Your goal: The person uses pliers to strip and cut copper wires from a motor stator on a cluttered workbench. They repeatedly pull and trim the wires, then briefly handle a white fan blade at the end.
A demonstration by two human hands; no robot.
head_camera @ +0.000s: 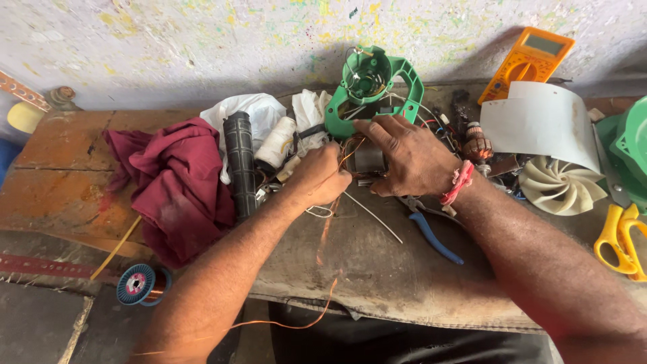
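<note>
- Hands meet at the middle of the worn brown workbench, over a small grey metal motor stator wound with copper wire.
- The left hand is curled closed, its fingertips pinching a thin strand of copper wire at the stator's left side; the strand runs down from the hand, over the bench edge and off toward the lower left.
- The right hand, with a red thread band at the wrist, lies over the stator with fingers spread and bent, pressing down on its top and right side; whether it truly grips the piece I cannot tell.
- Just behind the hands, touching the stator area, stands a green plastic motor housing with a round cup and an open handle loop.
- To the left lie a black ribbed plastic tube, a white spool of thread and a crumpled maroon cloth.
- Under the right forearm rest pliers with blue handles.
- Further right sit a cream plastic fan impeller, a curled white sheet and yellow-handled cutters.
- An orange multimeter leans against the paint-spattered wall.
- A small blue reel of copper wire rests low at the left, below the bench edge.
</note>
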